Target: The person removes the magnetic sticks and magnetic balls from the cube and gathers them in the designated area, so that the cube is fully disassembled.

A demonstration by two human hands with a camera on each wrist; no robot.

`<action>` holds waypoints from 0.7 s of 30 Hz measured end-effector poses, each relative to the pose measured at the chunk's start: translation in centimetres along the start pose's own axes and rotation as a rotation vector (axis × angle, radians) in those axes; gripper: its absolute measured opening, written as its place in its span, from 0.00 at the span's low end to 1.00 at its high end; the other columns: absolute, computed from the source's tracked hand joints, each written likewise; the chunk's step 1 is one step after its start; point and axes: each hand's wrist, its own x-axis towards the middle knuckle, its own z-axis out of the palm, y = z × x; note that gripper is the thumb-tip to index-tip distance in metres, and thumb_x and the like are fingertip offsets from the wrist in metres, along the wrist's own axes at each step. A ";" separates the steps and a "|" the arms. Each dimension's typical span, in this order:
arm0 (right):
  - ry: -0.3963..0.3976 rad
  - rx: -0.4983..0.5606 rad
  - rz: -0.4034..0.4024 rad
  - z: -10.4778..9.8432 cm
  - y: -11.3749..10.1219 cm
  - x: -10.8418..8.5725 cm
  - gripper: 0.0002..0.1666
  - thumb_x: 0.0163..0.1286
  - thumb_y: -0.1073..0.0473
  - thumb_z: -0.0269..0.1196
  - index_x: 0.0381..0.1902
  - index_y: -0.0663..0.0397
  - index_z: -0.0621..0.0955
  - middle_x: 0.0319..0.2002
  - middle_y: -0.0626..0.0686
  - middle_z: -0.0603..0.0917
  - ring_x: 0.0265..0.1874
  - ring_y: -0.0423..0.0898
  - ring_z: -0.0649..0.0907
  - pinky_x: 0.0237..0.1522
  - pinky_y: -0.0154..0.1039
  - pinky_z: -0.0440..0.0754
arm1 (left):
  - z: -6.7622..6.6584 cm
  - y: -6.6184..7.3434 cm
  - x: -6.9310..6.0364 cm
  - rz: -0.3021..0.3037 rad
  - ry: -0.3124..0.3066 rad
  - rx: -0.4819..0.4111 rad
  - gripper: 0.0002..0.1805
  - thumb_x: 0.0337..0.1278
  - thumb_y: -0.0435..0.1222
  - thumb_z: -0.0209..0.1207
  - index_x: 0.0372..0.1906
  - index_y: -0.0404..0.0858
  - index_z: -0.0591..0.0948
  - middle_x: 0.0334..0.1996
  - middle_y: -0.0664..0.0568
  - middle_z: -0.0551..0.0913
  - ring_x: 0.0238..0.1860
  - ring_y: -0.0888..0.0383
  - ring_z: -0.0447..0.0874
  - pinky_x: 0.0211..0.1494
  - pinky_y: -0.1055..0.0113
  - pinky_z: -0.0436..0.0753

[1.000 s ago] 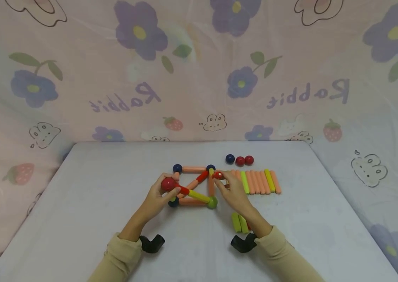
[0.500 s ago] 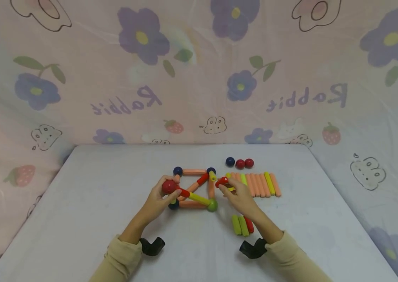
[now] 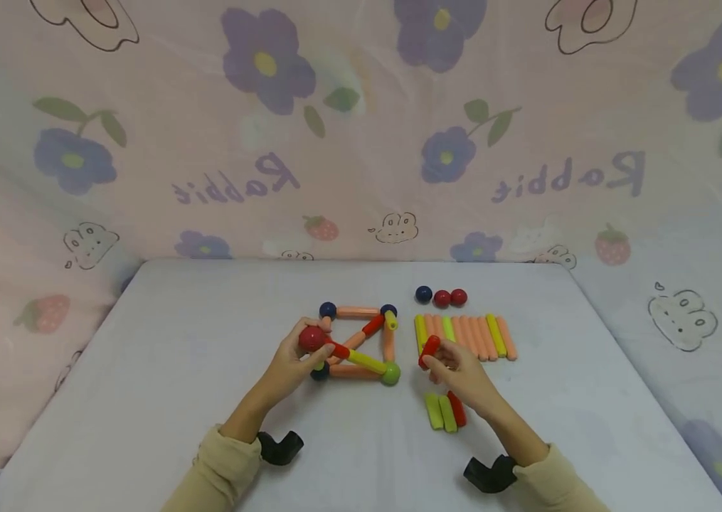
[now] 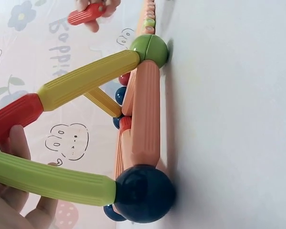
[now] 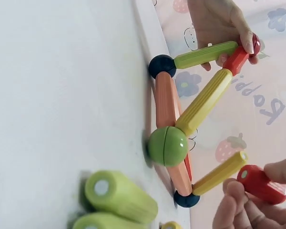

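Frame [image 3: 356, 340], mid-table [image 3: 143, 398]: left hand [image 3: 290, 359] gripping its raised red ball [image 3: 312, 338]; at far-right corner, yellow rod [image 3: 390, 321], tip bare; right hand [image 3: 466, 377], red rod [image 3: 429, 350] pinched, now drawn right from that tip, near the rod row [image 3: 468, 337]; join there apparently unmade

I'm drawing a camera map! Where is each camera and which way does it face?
Head: on the head, looking forward and down at the table; left hand, right hand and sleeves show.
Left wrist: worn there, looking toward the green ball; left hand shows lower left, part of the right hand at the top.
Right wrist: worn there, facing the green ball from the other side; right hand shows lower right, left hand at the top.
Shared: both wrist views show the green ball and the right hand's red rod.
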 end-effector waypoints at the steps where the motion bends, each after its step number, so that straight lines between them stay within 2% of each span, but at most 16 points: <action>1: 0.004 -0.003 0.010 -0.2 0.2 -0.3 0.19 0.71 0.55 0.58 0.52 0.64 0.74 0.37 0.66 0.82 0.30 0.45 0.81 0.33 0.34 0.81 | 0.1 0.0 0.0 -0.001 -0.001 -0.001 0.19 0.65 0.33 0.56 0.55 0.29 0.66 0.54 0.35 0.73 0.46 0.68 0.75 0.50 0.80 0.78; 5: 0.013 -0.013 0.058 -1.2 1.1 -1.6 0.28 0.70 0.57 0.59 0.62 0.66 0.67 0.31 0.59 0.81 0.25 0.41 0.78 0.30 0.29 0.79 | 0.2 -0.1 -0.2 -0.005 0.003 0.006 0.18 0.65 0.33 0.56 0.54 0.30 0.67 0.53 0.36 0.73 0.46 0.68 0.75 0.50 0.80 0.78; 8: 0.010 -0.035 0.084 -1.9 2.0 -2.8 0.31 0.69 0.59 0.59 0.64 0.66 0.64 0.26 0.53 0.77 0.20 0.38 0.73 0.25 0.28 0.74 | 0.2 -0.2 -0.3 -0.012 -0.002 0.001 0.17 0.65 0.32 0.56 0.55 0.31 0.67 0.54 0.36 0.73 0.46 0.69 0.75 0.50 0.81 0.78; 11: 0.005 -0.060 0.104 -2.7 3.0 -3.7 0.29 0.68 0.60 0.59 0.63 0.64 0.64 0.22 0.50 0.73 0.17 0.35 0.69 0.22 0.29 0.69 | 0.3 -0.2 -0.4 -0.013 -0.001 -0.010 0.18 0.65 0.33 0.56 0.55 0.30 0.67 0.55 0.35 0.72 0.47 0.69 0.74 0.50 0.81 0.78; 14: -0.047 -0.089 0.133 -3.6 4.1 -4.6 0.27 0.69 0.61 0.59 0.60 0.65 0.64 0.20 0.48 0.71 0.17 0.34 0.68 0.22 0.29 0.67 | 0.3 -0.2 -0.4 -0.013 -0.008 -0.017 0.18 0.65 0.32 0.56 0.55 0.30 0.66 0.55 0.35 0.72 0.46 0.69 0.75 0.49 0.81 0.78; 18: -0.093 -0.157 0.135 -4.5 5.2 -5.3 0.25 0.69 0.60 0.59 0.57 0.67 0.66 0.21 0.49 0.76 0.19 0.34 0.69 0.24 0.29 0.67 | 0.3 -0.2 -0.2 -0.004 0.007 -0.019 0.18 0.65 0.31 0.56 0.55 0.30 0.66 0.54 0.35 0.73 0.46 0.69 0.75 0.50 0.81 0.78; 21: -0.091 -0.188 0.142 -4.8 5.9 -5.6 0.24 0.68 0.60 0.59 0.57 0.68 0.67 0.21 0.50 0.78 0.19 0.34 0.70 0.25 0.29 0.68 | 0.1 -0.2 0.0 0.009 0.018 -0.018 0.18 0.65 0.31 0.56 0.55 0.29 0.66 0.54 0.35 0.73 0.47 0.69 0.75 0.51 0.82 0.78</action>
